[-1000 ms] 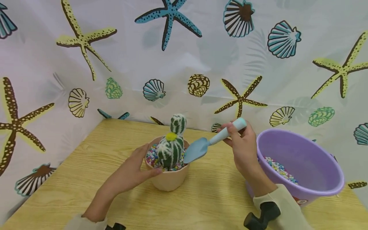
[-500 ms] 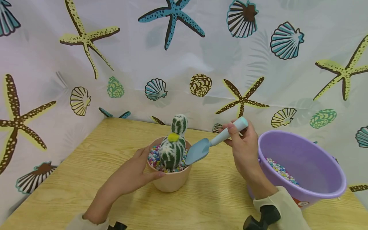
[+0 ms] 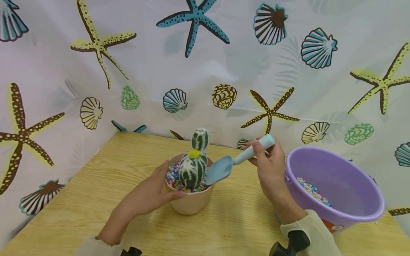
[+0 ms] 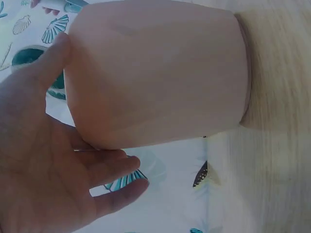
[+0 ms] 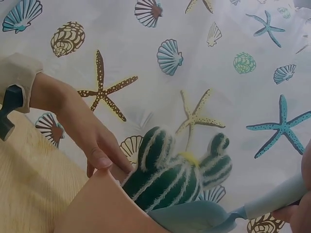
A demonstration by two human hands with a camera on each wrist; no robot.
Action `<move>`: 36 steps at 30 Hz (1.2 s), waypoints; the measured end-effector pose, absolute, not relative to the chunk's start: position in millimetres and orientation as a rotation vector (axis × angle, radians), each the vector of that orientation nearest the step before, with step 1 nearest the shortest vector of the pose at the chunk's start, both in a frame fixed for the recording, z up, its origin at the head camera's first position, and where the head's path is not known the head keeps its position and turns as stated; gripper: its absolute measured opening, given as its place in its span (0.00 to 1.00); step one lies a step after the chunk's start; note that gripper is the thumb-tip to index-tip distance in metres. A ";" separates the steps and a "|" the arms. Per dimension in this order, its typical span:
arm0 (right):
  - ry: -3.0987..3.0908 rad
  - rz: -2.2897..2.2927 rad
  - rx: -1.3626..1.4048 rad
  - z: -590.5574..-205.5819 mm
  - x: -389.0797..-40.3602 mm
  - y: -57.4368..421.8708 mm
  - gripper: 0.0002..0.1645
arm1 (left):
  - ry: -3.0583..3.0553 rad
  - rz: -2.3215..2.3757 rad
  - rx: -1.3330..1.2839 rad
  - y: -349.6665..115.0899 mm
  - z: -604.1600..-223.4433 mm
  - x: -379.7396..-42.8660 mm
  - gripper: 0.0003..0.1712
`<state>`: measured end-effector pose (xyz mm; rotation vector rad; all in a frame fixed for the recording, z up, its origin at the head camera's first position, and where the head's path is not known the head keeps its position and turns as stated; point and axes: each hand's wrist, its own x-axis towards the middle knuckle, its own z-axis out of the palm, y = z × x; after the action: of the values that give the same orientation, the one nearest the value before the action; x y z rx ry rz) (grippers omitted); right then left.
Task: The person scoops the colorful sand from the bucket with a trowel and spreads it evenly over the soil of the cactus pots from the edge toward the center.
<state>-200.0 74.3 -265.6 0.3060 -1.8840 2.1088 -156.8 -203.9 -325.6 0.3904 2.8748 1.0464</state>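
A plush-looking green-and-white cactus (image 3: 193, 170) with a yellow flower stands in a peach flowerpot (image 3: 189, 204), among small multicoloured pebbles (image 3: 173, 177). My left hand (image 3: 148, 193) holds the pot at its left side, thumb at the near rim. In the left wrist view the pot's wall (image 4: 160, 73) lies between thumb and fingers, with two fingertips free of it. My right hand (image 3: 270, 167) grips a light-blue trowel (image 3: 246, 153) by its handle. Its blade (image 5: 194, 216) slants down to the pot's right rim, beside the cactus; no pebbles are visible on it.
A purple bucket (image 3: 339, 181) stands on the right, close to the right forearm, with more coloured pebbles (image 3: 314, 192) inside. Wood-grain tabletop (image 3: 237, 220) lies under everything. A white cloth (image 3: 205, 71) printed with starfish and shells hangs behind and to the left.
The right hand and trowel have dipped very slightly, the blade staying at the pot's right rim. The left hand keeps its place on the pot. The whole view has shifted a little.
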 end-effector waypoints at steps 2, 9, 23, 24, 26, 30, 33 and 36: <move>-1.884 2.114 0.299 -265.5 -200.5 75.6 0.07 | 2.911 0.984 0.377 -200.8 -325.5 -155.8 0.63; -1.918 2.105 0.290 -261.6 -202.3 78.3 0.08 | 2.971 0.875 0.259 -201.4 -311.1 -151.6 0.62; -1.932 2.122 0.258 -263.8 -204.1 84.8 0.07 | 2.825 1.068 0.420 -204.3 -325.4 -175.4 0.67; -1.930 2.117 0.256 -262.9 -204.1 85.9 0.07 | 2.870 1.013 0.386 -200.3 -322.8 -172.6 0.66; -1.918 2.112 0.257 -260.9 -204.2 88.1 0.07 | 2.961 0.905 0.319 -192.0 -317.1 -165.4 0.65; -1.897 2.119 0.269 -257.4 -203.5 93.2 0.07 | 3.038 0.788 0.207 -182.1 -310.7 -155.8 0.65; -1.873 2.142 0.265 -254.3 -203.1 99.9 0.06 | 3.035 0.794 0.172 -181.0 -307.2 -151.2 0.63; -1.866 2.175 0.228 -250.3 -202.2 109.4 0.05 | 3.028 0.811 0.145 -181.2 -304.3 -146.7 0.60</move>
<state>-202.2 109.4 -250.3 0.2277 -1.8658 2.1749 -146.7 -181.2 -304.3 0.1451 3.0284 0.8106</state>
